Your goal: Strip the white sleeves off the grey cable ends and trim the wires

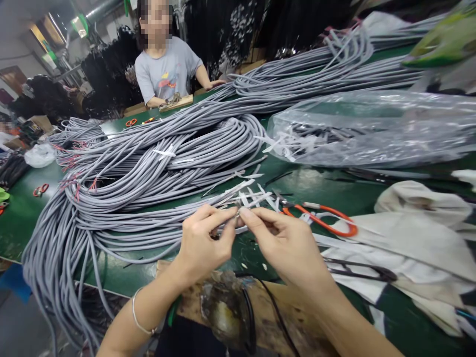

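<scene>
I see the left hand (208, 233) and the right hand (288, 238) meeting above the dark green surface (22, 228), the fingers of both pinching a small greyish piece (238, 214), mostly hidden, that I cannot identify. It sits between the fingertips, near narrow white strips (244, 200). A metal tool with orange looped handles (330, 229) lies just beside the right hand. To the left I have long, round grey cables (156, 183), some draping over the edge.

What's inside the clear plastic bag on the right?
Through the clear plastic bag: a heap of dark, thin pieces, too blurred to identify. White strips show at its left end; inside or outside, I can't tell. Wrinkles and glare hide the rest.
</scene>
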Tool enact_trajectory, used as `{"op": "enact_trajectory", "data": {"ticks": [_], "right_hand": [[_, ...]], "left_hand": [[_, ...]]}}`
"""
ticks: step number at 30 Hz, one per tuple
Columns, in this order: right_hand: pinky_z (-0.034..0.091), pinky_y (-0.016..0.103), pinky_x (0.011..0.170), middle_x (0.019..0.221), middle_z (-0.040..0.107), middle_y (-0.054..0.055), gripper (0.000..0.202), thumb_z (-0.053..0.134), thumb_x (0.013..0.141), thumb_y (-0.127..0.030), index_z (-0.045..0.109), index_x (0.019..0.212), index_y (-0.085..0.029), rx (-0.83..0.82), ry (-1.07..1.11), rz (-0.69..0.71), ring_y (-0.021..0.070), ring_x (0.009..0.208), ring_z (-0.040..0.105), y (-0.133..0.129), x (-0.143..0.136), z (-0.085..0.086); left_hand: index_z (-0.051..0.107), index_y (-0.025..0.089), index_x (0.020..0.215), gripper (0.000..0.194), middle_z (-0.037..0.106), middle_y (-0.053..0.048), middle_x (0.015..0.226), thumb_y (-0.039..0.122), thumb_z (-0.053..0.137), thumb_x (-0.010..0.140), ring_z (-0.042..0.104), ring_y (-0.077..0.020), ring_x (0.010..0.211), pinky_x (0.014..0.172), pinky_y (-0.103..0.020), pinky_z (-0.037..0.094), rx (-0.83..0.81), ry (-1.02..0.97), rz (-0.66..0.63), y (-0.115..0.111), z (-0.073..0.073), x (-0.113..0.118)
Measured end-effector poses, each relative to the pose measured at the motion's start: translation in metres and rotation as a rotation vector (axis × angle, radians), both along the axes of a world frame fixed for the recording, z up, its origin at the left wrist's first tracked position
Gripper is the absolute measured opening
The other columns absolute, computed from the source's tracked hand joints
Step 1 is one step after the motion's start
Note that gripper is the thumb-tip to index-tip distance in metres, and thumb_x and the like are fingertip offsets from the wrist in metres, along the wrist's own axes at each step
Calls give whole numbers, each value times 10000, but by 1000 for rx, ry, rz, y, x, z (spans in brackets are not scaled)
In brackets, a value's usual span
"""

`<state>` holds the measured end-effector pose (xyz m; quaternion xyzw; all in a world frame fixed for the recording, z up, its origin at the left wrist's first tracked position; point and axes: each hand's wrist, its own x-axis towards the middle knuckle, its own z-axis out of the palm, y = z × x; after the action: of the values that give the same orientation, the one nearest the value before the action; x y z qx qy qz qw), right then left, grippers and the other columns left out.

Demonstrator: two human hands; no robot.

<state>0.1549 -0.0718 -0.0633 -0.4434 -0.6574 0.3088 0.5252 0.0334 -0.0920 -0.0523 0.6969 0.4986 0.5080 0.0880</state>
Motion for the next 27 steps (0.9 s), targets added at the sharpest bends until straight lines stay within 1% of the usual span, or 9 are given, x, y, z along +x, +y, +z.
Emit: {"op": "enact_trajectory", "data": {"ticks": [2,5,8,12,17,21,24,26,27], "right_hand": [[400,191,395,479,578,-8,302,500,833,-320,607,590,-176,62,-32,-16,107,418,527,-1,0,2],[377,189,393,517,606,-10,224,513,819,-222,613,624,-174,239,-149,-80,87,397,501,-3,0,6],[388,196,412,532,616,-8,215,504,830,-201,600,639,-181,324,-218,-106,91,410,518,-4,0,7],[371,213,405,502,591,-15,239,498,844,-222,584,623,-194,320,-264,-121,92,383,484,-4,0,5],[366,215,407,488,578,-11,263,491,848,-248,583,607,-196,292,-263,-119,93,385,475,-5,1,7],[322,197,358,432,513,-25,306,492,837,-289,566,559,-184,121,-186,-65,78,353,425,-2,1,3],[359,185,371,460,538,-16,340,465,847,-328,566,560,-175,-3,-88,22,94,399,493,0,0,-3],[375,183,384,457,537,-17,335,462,854,-309,572,569,-170,33,-83,10,97,411,510,-1,-1,-4],[366,183,381,442,521,-22,322,473,853,-287,575,572,-168,94,-113,-31,91,395,491,-2,-2,-4]], "left_hand": [[720,141,881,178,650,-36,659,153,566,794,518,-94,507,469,-200,443,-15,8,16,-1,0,0],[725,128,841,162,662,-50,653,165,578,783,546,-110,523,505,-223,465,-71,-16,68,0,2,-1],[724,122,844,171,677,-60,674,180,574,788,565,-119,546,509,-224,467,-108,-53,92,0,3,-2],[725,136,833,166,658,-46,639,201,579,787,549,-114,526,482,-216,454,-103,-61,118,1,2,-2],[726,131,807,150,613,-26,576,201,597,782,522,-104,497,468,-210,448,11,-2,154,0,0,-1],[719,123,823,143,603,-16,587,178,590,794,487,-82,466,447,-191,442,110,73,157,0,-3,-2],[710,109,832,150,622,-27,613,137,567,799,503,-85,477,456,-194,446,166,129,135,1,-8,-1],[707,96,832,159,630,-39,616,116,553,797,520,-96,489,461,-203,448,172,153,107,1,-9,0],[707,94,828,161,628,-40,611,115,551,795,518,-97,483,452,-204,442,163,154,96,1,-9,1]]}}
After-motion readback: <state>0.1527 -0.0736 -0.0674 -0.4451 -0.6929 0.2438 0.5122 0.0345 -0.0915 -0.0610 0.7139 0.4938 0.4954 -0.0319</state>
